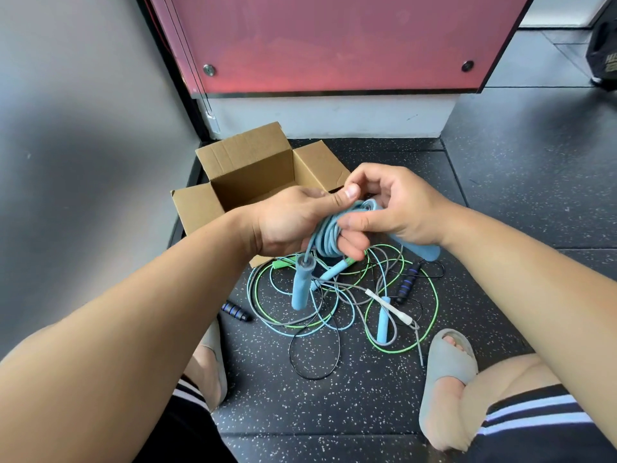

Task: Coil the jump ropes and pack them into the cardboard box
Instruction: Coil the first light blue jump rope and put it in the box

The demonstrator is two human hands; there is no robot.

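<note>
On the floor [334, 396], this side of the cardboard box [253, 172]: loose ropes [350, 305] in green, grey, black and pale blue, tangled, not yet coiled. Above them, just short of the box's near edge: blue rope coil [329, 233], gripped round by the left hand [283, 222] and pinched at the top by the right hand [400, 208], one blue handle [302, 285] dangling below. Mid-coiling, seemingly near the last turns. Next, probably: tuck the loose end, then lower the bundle into the open box without letting loops spring free.
</note>
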